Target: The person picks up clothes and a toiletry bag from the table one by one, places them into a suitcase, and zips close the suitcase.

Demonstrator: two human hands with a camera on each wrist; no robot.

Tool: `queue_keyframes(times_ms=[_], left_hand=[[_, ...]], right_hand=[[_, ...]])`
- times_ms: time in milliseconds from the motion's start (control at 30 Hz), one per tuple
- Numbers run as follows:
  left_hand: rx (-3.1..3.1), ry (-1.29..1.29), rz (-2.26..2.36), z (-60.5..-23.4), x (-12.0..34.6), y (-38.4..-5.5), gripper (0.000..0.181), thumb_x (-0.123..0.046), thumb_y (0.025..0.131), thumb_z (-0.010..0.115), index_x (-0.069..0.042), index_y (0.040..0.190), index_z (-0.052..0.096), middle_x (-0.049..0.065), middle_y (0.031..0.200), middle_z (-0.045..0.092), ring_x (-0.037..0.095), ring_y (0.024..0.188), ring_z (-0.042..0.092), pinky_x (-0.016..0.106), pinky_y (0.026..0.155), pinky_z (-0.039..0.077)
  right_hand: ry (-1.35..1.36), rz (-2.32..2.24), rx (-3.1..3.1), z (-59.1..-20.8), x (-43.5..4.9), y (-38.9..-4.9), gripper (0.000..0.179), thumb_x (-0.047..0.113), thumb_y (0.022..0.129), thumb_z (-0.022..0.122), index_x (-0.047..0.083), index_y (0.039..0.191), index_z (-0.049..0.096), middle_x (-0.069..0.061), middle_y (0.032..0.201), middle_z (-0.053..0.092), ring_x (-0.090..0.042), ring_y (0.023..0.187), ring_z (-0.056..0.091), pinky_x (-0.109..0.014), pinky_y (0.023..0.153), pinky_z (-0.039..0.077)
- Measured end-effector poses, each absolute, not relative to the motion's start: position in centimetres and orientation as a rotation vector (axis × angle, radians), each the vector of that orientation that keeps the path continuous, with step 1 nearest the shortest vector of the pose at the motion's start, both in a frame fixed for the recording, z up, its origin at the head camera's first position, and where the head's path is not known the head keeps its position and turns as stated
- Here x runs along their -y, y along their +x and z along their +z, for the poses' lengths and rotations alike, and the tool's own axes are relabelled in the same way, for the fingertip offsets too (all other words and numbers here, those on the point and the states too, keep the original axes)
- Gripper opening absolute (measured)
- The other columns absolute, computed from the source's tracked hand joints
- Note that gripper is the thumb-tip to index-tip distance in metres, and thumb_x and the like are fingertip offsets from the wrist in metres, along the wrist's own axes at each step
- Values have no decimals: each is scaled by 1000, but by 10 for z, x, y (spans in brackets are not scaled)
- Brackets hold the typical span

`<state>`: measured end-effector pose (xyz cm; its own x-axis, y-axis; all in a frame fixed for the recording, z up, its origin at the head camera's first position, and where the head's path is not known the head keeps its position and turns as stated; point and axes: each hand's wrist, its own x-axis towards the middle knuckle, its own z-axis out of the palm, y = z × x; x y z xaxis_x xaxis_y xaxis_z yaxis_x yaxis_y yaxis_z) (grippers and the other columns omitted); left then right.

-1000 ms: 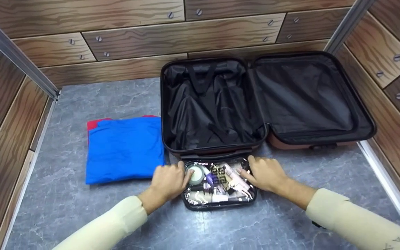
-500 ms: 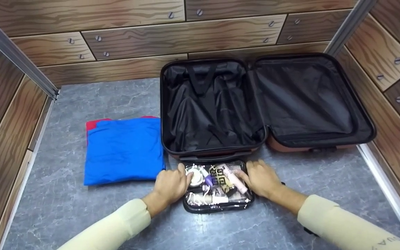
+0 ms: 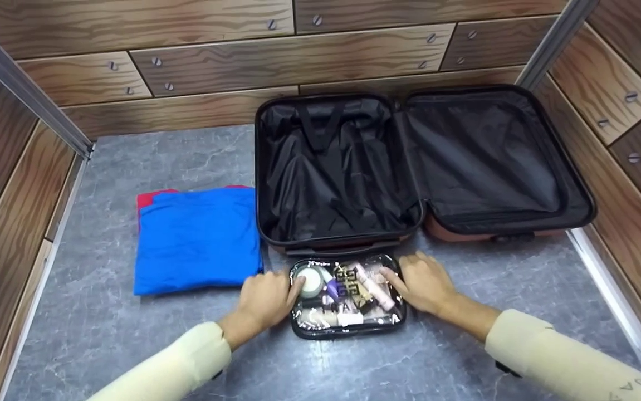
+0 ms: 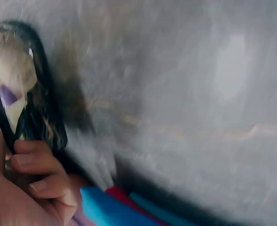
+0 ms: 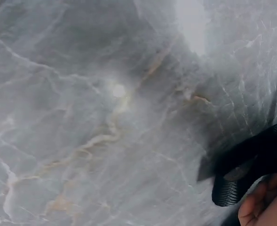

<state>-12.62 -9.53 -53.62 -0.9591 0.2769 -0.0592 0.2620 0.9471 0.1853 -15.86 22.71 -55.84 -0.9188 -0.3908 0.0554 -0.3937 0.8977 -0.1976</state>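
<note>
1. Pouch (image 3: 348, 332), clear-topped with a dark rim, lies flat on the grey marbled floor (image 3: 164, 159), just in front of the open suitcase's left half (image 3: 328, 189); we see black lettering across its top.
2. Through the plastic we make out a round pale container (image 3: 310, 281), a purple item (image 3: 332, 288), a pink tube (image 3: 380, 294) and a white piece (image 3: 350, 319).
3. We see the left hand (image 3: 264, 301) pinching the pouch's left end, thumb over the top; the left wrist view shows its fingers curled by the rim.
4. We find the right hand (image 3: 425, 284) pinching the opposite end, thumb on the clear top; the right wrist view gives us fingertips beside a black part we cannot identify.
5. Left of the suitcase we note a folded blue cloth (image 3: 197, 242) over a red cloth (image 3: 153, 199).
6. We see the suitcase's right half (image 3: 487, 161) lying open, lined in black, near wood-patterned walls (image 3: 231, 67).
7. Pale sleeves (image 3: 170, 362) cover both forearms we see.
</note>
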Motion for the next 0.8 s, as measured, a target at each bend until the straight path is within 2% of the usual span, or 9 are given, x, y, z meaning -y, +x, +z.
queue_keyframes(times_ms=[67, 167, 300, 433, 600, 800], left_hand=[[-3052, 418, 312, -541, 96, -120, 56, -47, 104, 40, -3, 80, 65, 13, 67, 63, 31, 59, 64, 42, 50, 49], [-3088, 412, 425, -548, 95, -117, 50, -40, 105, 41, -3, 80, 64, 16, 68, 65, 34, 60, 66, 45, 51, 51], [-3080, 413, 609, -554, 98, -116, 41, -31, 106, 41, -5, 82, 62, 19, 71, 67, 39, 66, 69, 49, 55, 54], [-3069, 434, 705, -554, 100, -115, 36, -28, 106, 41, -7, 82, 60, 16, 67, 65, 38, 64, 68, 48, 54, 53], [-3077, 459, 750, -552, 102, -112, 33, -26, 105, 42, -9, 82, 57, 10, 59, 59, 35, 59, 67, 45, 52, 53], [-3143, 483, 842, -551, 101, -105, 31, -21, 104, 46, -10, 76, 53, 10, 55, 56, 35, 57, 66, 43, 50, 50]], right_hand=[[638, 348, 3041, -561, -230, -153, 59, 48, 103, 46, -7, 106, 68, -24, 102, 71, -43, 112, 64, -55, 109, 40], [647, 379, 3020, -565, -232, -146, 52, 40, 104, 45, -7, 109, 67, -24, 107, 71, -42, 114, 63, -55, 110, 39], [647, 441, 2995, -568, -230, -137, 44, 31, 105, 43, -7, 107, 65, -24, 106, 70, -42, 114, 63, -54, 113, 36], [662, 457, 2978, -563, -230, -132, 43, 29, 105, 43, -8, 108, 64, -24, 105, 70, -41, 112, 64, -54, 114, 35], [696, 433, 2928, -557, -231, -127, 39, 27, 104, 46, -6, 105, 65, -22, 102, 70, -40, 109, 64, -55, 111, 38], [741, 400, 2847, -551, -232, -123, 30, 24, 101, 50, -3, 98, 64, -19, 96, 70, -39, 103, 63, -55, 103, 44]])
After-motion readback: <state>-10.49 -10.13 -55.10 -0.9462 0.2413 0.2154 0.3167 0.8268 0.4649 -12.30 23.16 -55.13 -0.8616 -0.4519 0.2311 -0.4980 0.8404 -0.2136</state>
